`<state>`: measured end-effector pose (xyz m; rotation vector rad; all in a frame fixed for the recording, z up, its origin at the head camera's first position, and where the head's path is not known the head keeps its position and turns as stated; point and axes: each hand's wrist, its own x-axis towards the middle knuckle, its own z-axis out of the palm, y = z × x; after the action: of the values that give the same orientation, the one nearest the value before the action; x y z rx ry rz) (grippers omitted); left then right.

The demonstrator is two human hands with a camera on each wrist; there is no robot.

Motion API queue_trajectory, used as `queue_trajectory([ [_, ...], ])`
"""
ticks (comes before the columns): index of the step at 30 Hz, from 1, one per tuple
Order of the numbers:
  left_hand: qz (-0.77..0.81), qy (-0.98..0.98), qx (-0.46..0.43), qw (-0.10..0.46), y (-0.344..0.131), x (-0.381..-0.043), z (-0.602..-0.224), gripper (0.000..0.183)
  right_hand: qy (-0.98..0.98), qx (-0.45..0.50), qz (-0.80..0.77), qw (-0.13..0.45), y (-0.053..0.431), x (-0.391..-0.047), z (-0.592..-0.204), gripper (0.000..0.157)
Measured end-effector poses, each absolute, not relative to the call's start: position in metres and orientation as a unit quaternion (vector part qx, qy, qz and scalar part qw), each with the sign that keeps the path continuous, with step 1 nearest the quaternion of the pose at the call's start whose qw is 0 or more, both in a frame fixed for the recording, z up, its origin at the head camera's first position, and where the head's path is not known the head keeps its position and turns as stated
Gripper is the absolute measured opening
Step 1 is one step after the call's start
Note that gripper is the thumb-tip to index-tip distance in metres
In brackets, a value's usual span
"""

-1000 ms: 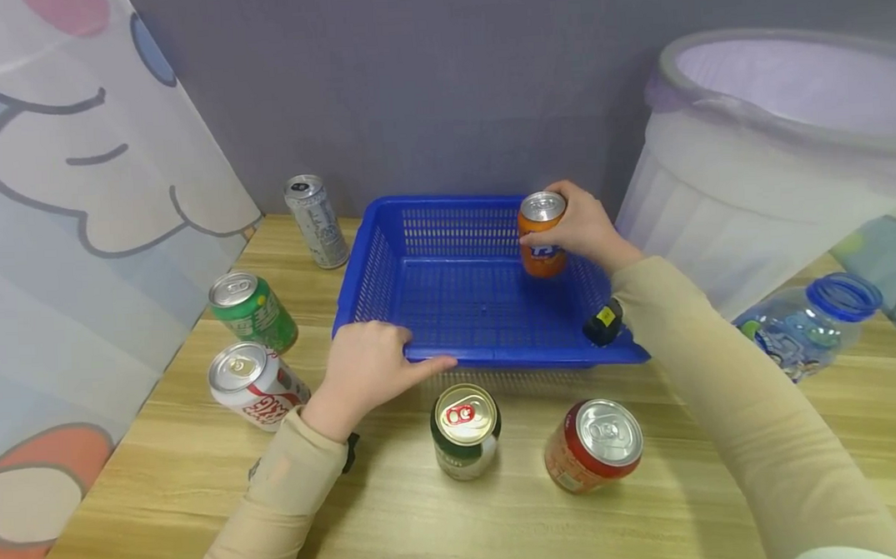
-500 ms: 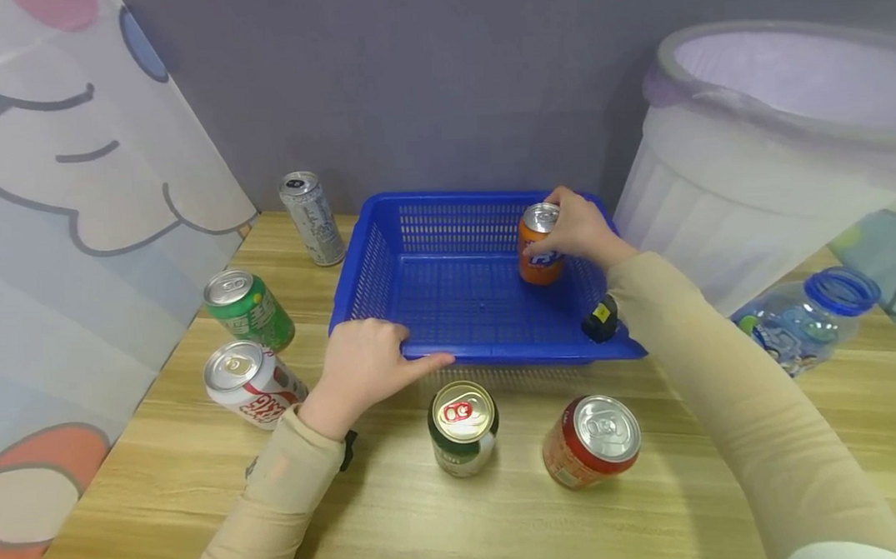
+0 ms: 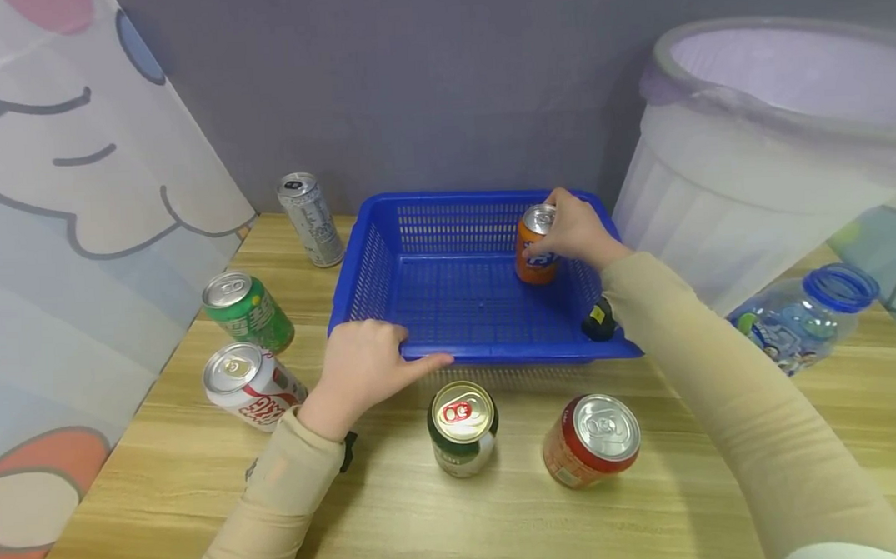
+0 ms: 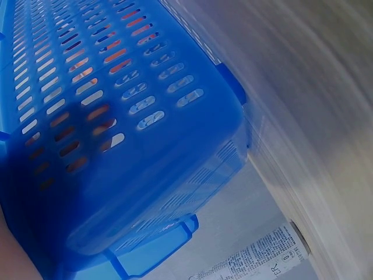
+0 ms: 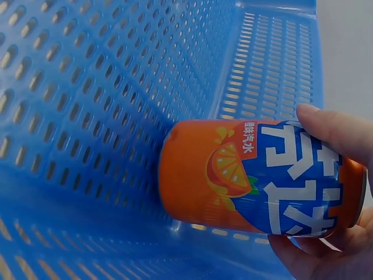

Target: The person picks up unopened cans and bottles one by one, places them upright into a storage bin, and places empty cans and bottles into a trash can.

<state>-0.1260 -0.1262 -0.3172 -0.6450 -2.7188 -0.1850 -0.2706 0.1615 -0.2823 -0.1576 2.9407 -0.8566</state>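
Observation:
My right hand (image 3: 577,230) holds an orange soda can (image 3: 535,259) upright at the right end of a blue plastic basket (image 3: 466,350). In the right wrist view, thumb and fingers grip the upper part of the can (image 5: 250,178), whose base is at the basket's slotted floor. My left hand (image 3: 365,362) grips the basket's front-left rim, its thumb lying along the front edge. The left wrist view has the basket's slotted wall (image 4: 169,122) close up, with the left hand mostly out of frame.
Left of the basket stand a silver can (image 3: 312,223), a green can (image 3: 250,311) and a white-and-red can (image 3: 253,386). In front are a dark green can (image 3: 464,429) and a red can (image 3: 590,440). A white bin (image 3: 728,167) and a clear jar (image 3: 803,318) are to the right.
The right hand has lowered the orange can a little inside the basket, with the grip kept. The left hand stays on the rim. The head view has shifted slightly.

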Motion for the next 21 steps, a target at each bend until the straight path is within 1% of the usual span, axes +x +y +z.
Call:
queue_trajectory([
  [4,-0.066,-0.956,-0.228,0.173,-0.1259,-0.1263,-0.3172,0.073,0.957,-0.038,-0.285,0.036,0.1638,-0.2710,-0.2828,0.075],
  [12,-0.061,-0.958,-0.224,0.169,-0.1260,-0.1246,-0.3164,0.065,0.957,-0.022,-0.289,0.034,0.1626,-0.2728,-0.2843,0.077],
  [21,-0.068,-0.954,-0.230,0.177,-0.1264,-0.1235,-0.3162,0.071,0.961,-0.020,-0.275,0.032,0.1654,-0.2700,-0.2825,0.073],
])
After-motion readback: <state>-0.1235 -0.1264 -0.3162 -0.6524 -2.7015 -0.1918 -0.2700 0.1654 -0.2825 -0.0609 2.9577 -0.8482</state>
